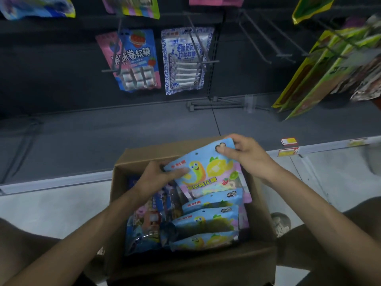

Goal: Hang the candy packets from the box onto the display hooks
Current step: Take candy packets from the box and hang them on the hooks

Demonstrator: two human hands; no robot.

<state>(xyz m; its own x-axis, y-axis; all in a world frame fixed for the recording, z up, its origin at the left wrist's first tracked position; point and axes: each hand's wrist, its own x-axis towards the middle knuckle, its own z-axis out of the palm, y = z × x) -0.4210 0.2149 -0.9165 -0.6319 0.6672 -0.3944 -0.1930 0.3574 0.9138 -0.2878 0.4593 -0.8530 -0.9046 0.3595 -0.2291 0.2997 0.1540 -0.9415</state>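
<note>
The packet point(208, 174), light blue with yellow cartoon figures, is held tilted over the far half of the box point(260, 205), and its lower edge overlaps the packets still inside. The left hand point(157, 177) pinches its left edge, thumb flat on the front and fingers tucked behind. The right hand point(246, 154) pinches the top right corner, thumb pressed on the front near the printed emblem and fingers curled over the top edge. The box is brown cardboard with its flaps open, and it stands between the person's knees. A stack point(206, 222) of matching light blue packets lies in its right side, with darker blue packets point(144, 226) standing on edge in its left side. Beyond the box is a low grey shelf point(103, 137) with two price tags point(288, 141) at its right front edge. On the dark back panel above, a blue and pink bag point(138, 58) and a white bag point(185, 60) with blue patterning hang side by side. To their right are bare hooks point(255, 42), and further right hang rows of green bags point(321, 75). The pale floor point(51, 205) shows on both sides of the box.
</note>
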